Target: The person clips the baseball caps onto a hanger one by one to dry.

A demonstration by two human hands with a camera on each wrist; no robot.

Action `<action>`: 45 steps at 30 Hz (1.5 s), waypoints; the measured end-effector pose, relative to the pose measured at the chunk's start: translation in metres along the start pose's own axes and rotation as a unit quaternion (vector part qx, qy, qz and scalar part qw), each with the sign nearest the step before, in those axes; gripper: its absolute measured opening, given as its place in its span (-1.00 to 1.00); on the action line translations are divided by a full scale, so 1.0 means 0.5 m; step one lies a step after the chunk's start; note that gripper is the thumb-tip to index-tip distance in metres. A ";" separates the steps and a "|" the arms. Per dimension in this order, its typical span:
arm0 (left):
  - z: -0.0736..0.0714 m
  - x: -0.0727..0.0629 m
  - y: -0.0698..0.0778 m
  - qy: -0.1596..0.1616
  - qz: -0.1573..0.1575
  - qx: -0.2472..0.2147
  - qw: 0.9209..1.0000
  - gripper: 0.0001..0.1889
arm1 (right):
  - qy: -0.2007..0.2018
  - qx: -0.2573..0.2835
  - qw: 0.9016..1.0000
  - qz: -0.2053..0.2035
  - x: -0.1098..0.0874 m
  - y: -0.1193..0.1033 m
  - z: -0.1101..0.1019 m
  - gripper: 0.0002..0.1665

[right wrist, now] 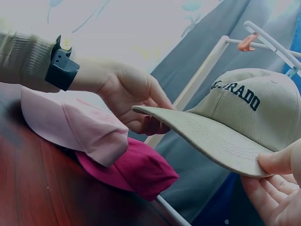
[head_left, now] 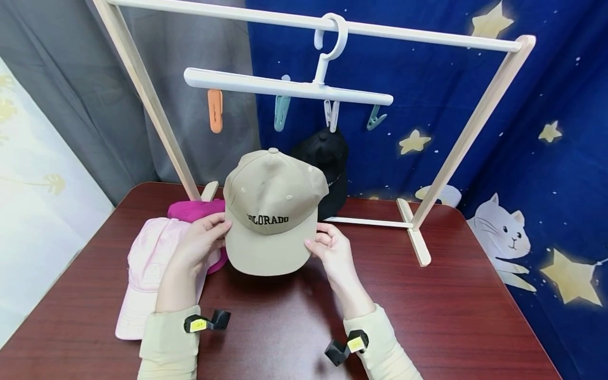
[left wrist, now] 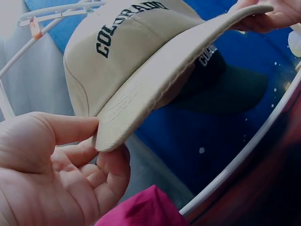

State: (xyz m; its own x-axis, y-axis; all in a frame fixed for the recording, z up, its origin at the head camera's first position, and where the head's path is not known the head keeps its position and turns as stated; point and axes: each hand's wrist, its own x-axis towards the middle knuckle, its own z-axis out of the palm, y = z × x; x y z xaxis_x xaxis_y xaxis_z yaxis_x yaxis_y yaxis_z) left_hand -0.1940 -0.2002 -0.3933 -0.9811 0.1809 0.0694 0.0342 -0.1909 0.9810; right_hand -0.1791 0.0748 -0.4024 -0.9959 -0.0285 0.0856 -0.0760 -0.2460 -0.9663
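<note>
A beige baseball cap (head_left: pixel 273 195) with dark COLORADO lettering is held up above the table, its brim towards me. My left hand (head_left: pixel 201 240) pinches the left side of the brim between thumb and fingers, as the left wrist view shows with the brim (left wrist: pixel 136 94). On the other side my right hand (head_left: pixel 334 248) pinches the brim's right edge; in the right wrist view its thumb (right wrist: pixel 277 162) lies on top and the fingers are underneath. Behind the beige cap, a black cap (head_left: pixel 334 158) hangs from a white clothespin (head_left: pixel 331 115) on the white hanger (head_left: pixel 285 87).
The hanger hooks over a wooden rack (head_left: pixel 427 41). An orange clothespin (head_left: pixel 215 111), a teal one (head_left: pixel 282 112) and another teal one (head_left: pixel 376 118) hang from it. A pale pink cap (head_left: pixel 147 264) and a magenta cap (head_left: pixel 192 209) lie on the red-brown table (head_left: pixel 451 306) at left.
</note>
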 end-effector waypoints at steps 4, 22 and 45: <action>0.011 0.005 -0.002 -0.006 -0.001 -0.044 0.999 -0.82 | 0.001 -0.002 1.000 -0.004 0.003 -0.002 -0.003 -0.59; 0.059 0.017 0.006 0.033 0.028 -0.080 0.996 -0.85 | 0.015 -0.017 1.000 0.002 0.022 -0.031 -0.030 -0.59; 0.045 0.017 0.019 0.053 0.037 -0.155 0.986 -0.80 | -0.037 -0.133 0.989 -0.055 0.076 -0.114 -0.039 -0.65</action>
State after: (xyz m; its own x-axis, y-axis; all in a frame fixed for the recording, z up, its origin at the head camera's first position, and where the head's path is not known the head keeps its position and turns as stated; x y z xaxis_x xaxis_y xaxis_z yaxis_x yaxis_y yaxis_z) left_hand -0.1979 -0.1787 -0.3791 -0.9931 0.0575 0.1025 0.0616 -0.4889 0.8702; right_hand -0.2134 0.1069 -0.3488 -0.9754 -0.0893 0.2016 -0.2034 0.0112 -0.9790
